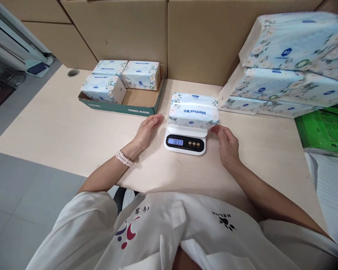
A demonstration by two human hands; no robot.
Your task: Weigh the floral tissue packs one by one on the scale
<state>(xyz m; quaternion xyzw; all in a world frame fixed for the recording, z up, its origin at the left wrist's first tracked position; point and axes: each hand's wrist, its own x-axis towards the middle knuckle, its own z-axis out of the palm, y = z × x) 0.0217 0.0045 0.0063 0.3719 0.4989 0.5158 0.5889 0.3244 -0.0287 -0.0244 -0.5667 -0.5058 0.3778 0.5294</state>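
Note:
A white tissue pack [193, 110] printed with flowers lies on a small white kitchen scale [186, 143] whose blue display reads 1031. My left hand [146, 131] rests flat and open on the table just left of the pack, not gripping it. My right hand [227, 144] is at the pack's right lower corner, fingers loosely curled, fingertips touching or nearly touching the wrapper. A pale watch band circles my left wrist.
A shallow green-edged cardboard tray [138, 107] at the back left holds three tissue packs [142, 74]. A stack of larger tissue bundles [287, 71] stands at the right. Brown cartons [202, 37] line the back. A green box [326, 131] sits at the far right.

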